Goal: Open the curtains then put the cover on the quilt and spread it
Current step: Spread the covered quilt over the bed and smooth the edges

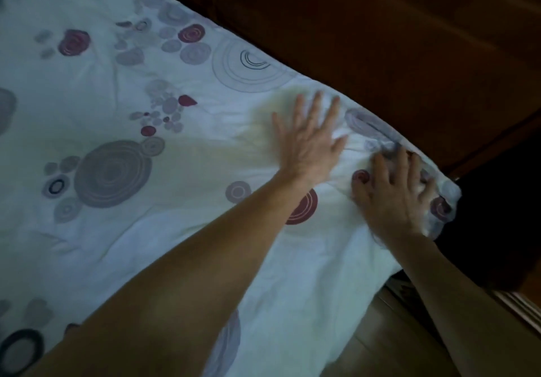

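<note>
Our left hand (307, 145) lies flat on the cover (123, 98), fingers spread wide and holding nothing, palm down near the far edge of the bed. We read that as pressing: an open palm pushes creases outward and keeps the cloth from sliding while the other hand works. Our right hand (395, 195) is also splayed and empty, resting on the corner (445, 201) where the fabric bunches into folds just before it drops over the side. We think it sits there because that corner is the least tidy part, and flattening it needs weight right at the edge.

The cover, white with grey and maroon circles, is spread across most of the bed, with the quilt presumably inside it, though we cannot see the filling itself. Shallow wrinkles run across the middle. Along the far edge the cloth meets the dark wooden board (380, 25); below the corner the floor (389, 341) shows. The curtains are out of view. We judge the task to be in its last stage, the spreading, with the corner left to settle.
</note>
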### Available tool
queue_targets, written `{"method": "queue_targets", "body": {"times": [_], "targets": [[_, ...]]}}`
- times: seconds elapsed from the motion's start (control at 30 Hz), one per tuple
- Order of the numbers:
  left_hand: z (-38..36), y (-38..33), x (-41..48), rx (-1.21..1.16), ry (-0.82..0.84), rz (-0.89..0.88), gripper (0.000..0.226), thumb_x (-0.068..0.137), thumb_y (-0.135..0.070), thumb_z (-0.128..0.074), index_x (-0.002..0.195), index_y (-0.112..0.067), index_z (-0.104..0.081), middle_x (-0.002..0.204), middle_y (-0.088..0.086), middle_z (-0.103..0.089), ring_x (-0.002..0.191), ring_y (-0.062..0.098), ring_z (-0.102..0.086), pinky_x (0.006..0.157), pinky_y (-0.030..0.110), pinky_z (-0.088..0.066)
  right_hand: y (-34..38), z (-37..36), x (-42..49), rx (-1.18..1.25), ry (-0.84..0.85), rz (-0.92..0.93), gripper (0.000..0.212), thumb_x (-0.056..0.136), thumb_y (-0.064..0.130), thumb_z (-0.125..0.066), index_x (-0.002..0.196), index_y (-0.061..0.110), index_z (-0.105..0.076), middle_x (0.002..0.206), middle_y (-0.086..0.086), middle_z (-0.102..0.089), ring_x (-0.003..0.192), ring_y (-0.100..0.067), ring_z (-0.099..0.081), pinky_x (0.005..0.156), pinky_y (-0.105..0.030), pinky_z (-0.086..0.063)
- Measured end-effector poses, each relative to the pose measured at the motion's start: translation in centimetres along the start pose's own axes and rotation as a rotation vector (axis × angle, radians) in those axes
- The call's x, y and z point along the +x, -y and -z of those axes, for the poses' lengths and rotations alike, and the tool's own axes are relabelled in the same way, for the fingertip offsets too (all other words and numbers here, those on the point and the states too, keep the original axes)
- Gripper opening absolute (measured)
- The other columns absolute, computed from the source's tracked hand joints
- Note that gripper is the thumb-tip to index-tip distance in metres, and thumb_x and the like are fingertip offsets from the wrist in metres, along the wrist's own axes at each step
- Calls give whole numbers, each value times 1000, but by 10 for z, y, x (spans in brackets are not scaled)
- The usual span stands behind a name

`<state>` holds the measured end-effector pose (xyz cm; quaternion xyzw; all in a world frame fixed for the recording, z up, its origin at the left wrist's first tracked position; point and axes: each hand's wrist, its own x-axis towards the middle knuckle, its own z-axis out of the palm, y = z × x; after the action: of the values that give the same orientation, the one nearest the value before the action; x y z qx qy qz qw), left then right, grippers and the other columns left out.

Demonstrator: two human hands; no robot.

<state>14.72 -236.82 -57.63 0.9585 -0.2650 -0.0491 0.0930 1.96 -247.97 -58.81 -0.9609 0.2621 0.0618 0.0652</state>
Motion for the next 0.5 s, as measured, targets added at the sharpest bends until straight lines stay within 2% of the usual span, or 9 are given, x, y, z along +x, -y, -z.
{"method": "queue_targets", "body": {"times": [0.03, 0.1, 0.17, 0.2, 0.3, 0.4, 0.47, 0.5], "targets": [[3, 12, -10, -15, -115, 70, 66, 94, -60, -20, 151, -31, -4, 161, 1, -2, 147, 31, 1, 108, 66, -1, 17, 2, -2, 48, -34, 13, 67, 94, 57, -33, 151, 28, -14, 161, -10, 2, 147, -35, 4, 112, -67, -3], [1, 46, -36, -28, -240, 229, 63, 95, -57, -19, 151, -32, -7, 161, 1, -5, 147, 31, -2, 108, 64, 3, 54, 2, -16, 73, -68, 200, 73, 90, 62, -35, 151, 33, -8, 161, -9, 4, 146, -38, 7, 107, -70, 3], [-6, 79, -60, -8, -153, 343, 63, 94, -59, -20, 151, -34, -9, 161, 2, -4, 146, 33, -1, 107, 69, 2, 78, -12, -32, 33, -25, 396, 76, 85, 65, -36, 150, 36, -9, 162, -6, 3, 146, -39, 7, 104, -72, 5], [-12, 87, -73, 2, -76, 357, 63, 94, -59, -22, 150, -35, -10, 161, 2, -5, 146, 34, -1, 107, 72, -2, 78, -19, -38, 15, 11, 411, 75, 84, 67, -36, 150, 39, -10, 162, -4, 3, 146, -39, 7, 105, -74, 3], [-33, 68, -118, 39, -2, 198, 64, 91, -62, -29, 149, -39, -16, 160, 0, -8, 146, 34, -2, 105, 71, -6, 33, -38, -56, 31, 100, 199, 72, 85, 75, -27, 146, 52, 3, 161, 4, 11, 146, -36, 13, 105, -74, -1], [-42, 20, -165, -1, -25, -96, 58, 90, -59, -35, 143, -38, -37, 155, 1, -28, 143, 33, -22, 103, 68, -15, -19, -43, -86, 87, 220, -111, 75, 79, 81, -20, 141, 57, 14, 160, 5, 14, 146, -35, 12, 108, -73, -2], [-37, -3, -197, -56, 72, -238, 59, 91, -59, -29, 146, -37, -30, 157, 0, -23, 145, 27, -18, 100, 70, -17, -25, -34, -102, 120, 266, -273, 77, 81, 80, -26, 143, 53, 10, 161, 1, 7, 146, -39, 4, 108, -73, -4], [-34, -8, -208, -87, 91, -249, 60, 92, -58, -26, 148, -36, -23, 159, 0, -16, 146, 24, -14, 101, 70, -17, -20, -28, -105, 112, 244, -311, 76, 84, 75, -31, 145, 48, 6, 160, -2, 4, 145, -40, 1, 108, -73, -6]]}}
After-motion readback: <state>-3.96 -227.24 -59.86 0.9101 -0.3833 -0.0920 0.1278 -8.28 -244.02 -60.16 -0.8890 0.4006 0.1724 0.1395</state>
